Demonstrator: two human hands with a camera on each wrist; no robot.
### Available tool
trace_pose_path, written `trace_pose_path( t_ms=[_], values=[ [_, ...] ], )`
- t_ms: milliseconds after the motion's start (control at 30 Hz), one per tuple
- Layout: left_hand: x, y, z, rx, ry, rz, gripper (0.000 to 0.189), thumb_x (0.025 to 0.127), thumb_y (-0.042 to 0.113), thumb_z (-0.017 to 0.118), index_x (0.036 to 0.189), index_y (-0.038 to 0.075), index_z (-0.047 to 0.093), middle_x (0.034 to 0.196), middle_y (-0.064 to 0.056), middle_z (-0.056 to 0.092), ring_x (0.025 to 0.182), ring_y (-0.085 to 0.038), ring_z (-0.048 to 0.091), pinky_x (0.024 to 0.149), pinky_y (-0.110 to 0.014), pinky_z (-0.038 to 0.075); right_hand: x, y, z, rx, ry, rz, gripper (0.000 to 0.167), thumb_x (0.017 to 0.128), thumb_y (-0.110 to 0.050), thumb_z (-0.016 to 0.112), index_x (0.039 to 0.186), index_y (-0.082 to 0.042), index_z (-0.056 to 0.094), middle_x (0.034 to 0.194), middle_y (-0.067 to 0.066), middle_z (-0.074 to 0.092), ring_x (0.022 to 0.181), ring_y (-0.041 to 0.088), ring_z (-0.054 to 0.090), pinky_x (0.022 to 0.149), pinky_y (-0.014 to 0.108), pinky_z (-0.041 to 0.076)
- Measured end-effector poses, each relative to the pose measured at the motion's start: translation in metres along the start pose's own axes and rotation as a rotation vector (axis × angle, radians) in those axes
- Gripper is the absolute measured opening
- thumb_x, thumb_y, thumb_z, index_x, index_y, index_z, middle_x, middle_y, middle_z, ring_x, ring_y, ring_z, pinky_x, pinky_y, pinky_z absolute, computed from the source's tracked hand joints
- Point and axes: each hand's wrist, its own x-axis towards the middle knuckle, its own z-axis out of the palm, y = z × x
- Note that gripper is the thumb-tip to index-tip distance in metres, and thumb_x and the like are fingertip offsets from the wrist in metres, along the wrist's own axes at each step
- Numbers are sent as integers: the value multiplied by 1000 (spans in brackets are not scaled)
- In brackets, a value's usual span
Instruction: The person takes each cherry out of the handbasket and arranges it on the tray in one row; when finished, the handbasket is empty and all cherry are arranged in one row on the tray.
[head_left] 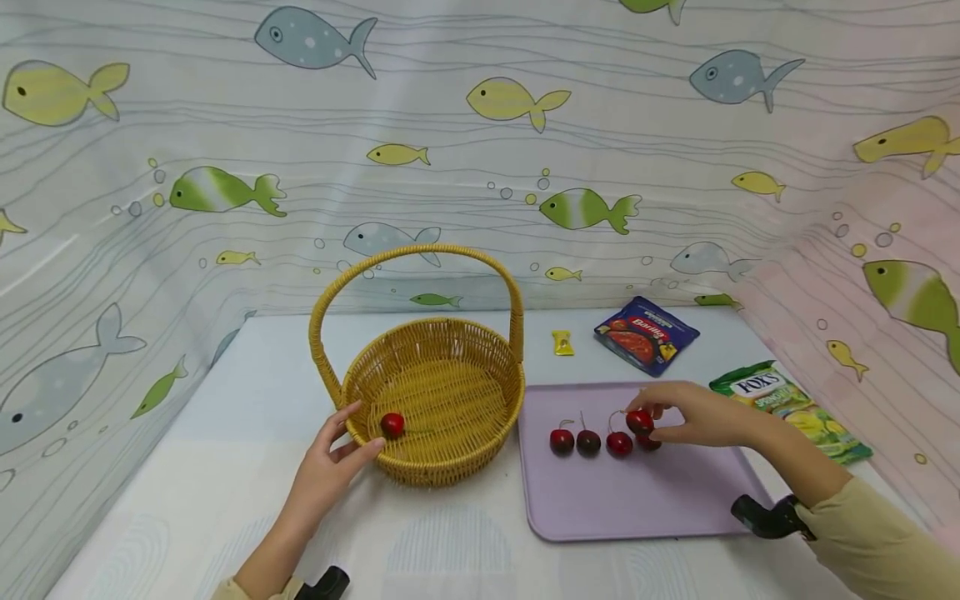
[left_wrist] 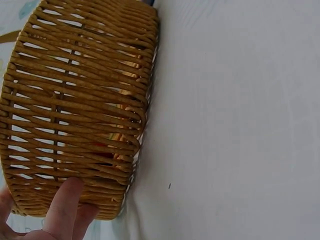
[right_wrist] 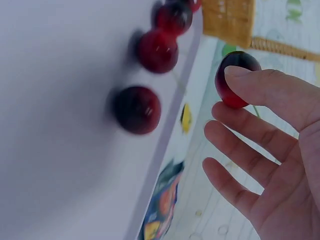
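Note:
A yellow wicker basket (head_left: 435, 467) with an arched handle stands at centre left, one red cherry (head_left: 392, 425) lying inside it. My left hand (head_left: 330, 462) holds the basket's left front rim; in the left wrist view, its fingers (left_wrist: 67, 200) rest against the outer weave. Over the lilac tray (head_left: 600, 508), my right hand (head_left: 705, 414) pinches a dark red cherry (right_wrist: 235, 80) between thumb and index finger, the other fingers loosely spread. Below it, several cherries (head_left: 588, 442) with stems sit in a row on the tray, the rightmost partly hidden by the held one.
Behind the tray lie a small yellow wrapped candy (head_left: 562, 342) and a blue Barilla pouch (head_left: 647, 335). A green Fox's bag (head_left: 802, 412) lies by the tray's right edge. Fish-patterned curtain (head_left: 450, 192) walls the white table (head_left: 187, 467) at back and sides.

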Motion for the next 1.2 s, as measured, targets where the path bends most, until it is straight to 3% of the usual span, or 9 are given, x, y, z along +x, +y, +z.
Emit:
trace_pose_path(
  t_ms=[333, 533, 1200],
  values=[
    [1, 4, 4, -8, -8, 33, 70, 87, 34, 67, 145, 19, 30, 146, -20, 25, 121, -41, 43, 89, -47, 45, -36, 29, 2, -38, 98, 53, 33, 80, -13, 74, 111, -16, 63, 102, -7, 61, 89, 9, 57, 73, 36, 52],
    [3, 3, 6, -10, -4, 37, 69, 87, 33, 67, 144, 19, 30, 146, -20, 26, 121, -40, 43, 89, -46, 46, -49, 46, 8, -38, 103, 63, 33, 77, -12, 75, 109, -14, 64, 103, -2, 63, 87, 6, 58, 71, 31, 52],
    [0, -1, 2, -17, 13, 42, 69, 87, 32, 67, 144, 18, 31, 145, -20, 27, 120, -40, 44, 88, -45, 46, -41, 64, 22, -14, 47, 67, 35, 77, -9, 73, 111, -6, 63, 108, 9, 62, 85, 5, 57, 73, 33, 52]
  ],
)
